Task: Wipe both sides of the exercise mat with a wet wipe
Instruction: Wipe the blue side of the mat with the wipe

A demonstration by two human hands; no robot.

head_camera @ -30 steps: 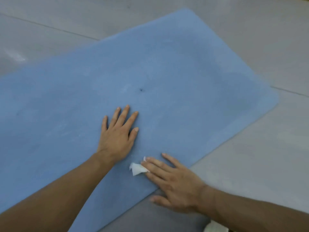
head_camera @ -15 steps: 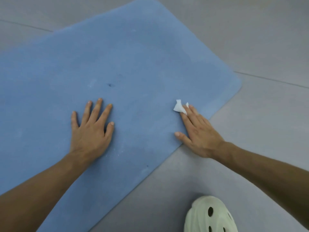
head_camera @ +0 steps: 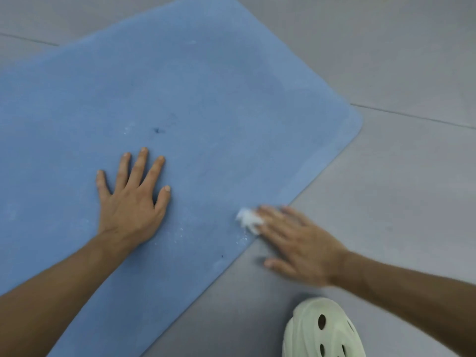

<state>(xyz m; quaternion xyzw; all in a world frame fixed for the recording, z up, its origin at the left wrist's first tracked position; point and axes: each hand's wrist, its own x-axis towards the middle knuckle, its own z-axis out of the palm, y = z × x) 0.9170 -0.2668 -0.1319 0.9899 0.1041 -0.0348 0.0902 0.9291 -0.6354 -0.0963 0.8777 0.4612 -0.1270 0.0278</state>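
Two hands at work, both low against the blue exercise mat [head_camera: 206, 99], which lies flat on the grey tiled floor [head_camera: 386, 176] with one rounded corner in view.

Left hand [head_camera: 131, 202]: palm down on the mat, well inside its near edge, fingers straight and spread, thumb out to the side. It sits just short of the small dark speck [head_camera: 157, 130] on the mat, the same spot as half a second ago.

Right hand [head_camera: 296, 243]: blurred. Fingers straight and close together, tips pressing the wet wipe [head_camera: 248, 220] down; only the fingertips reach over the mat's near edge, while palm and thumb hang over the floor just off the mat. Whether the thumb touches anything, cannot tell.

Wet wipe: small white crumpled wad on the mat, right at its near edge, partly under the right fingertips.

Change: half a second ago the wipe and right hand sat farther along the near edge, closer to the mat's rounded corner, with more of the hand over the mat. Now they are back down that edge, nearer the left hand, though still apart from it.

A few pale flecks [head_camera: 243, 237] show on the mat just beside the wipe.

One pale perforated shoe [head_camera: 322, 331] stands on the floor, off the mat's near edge.
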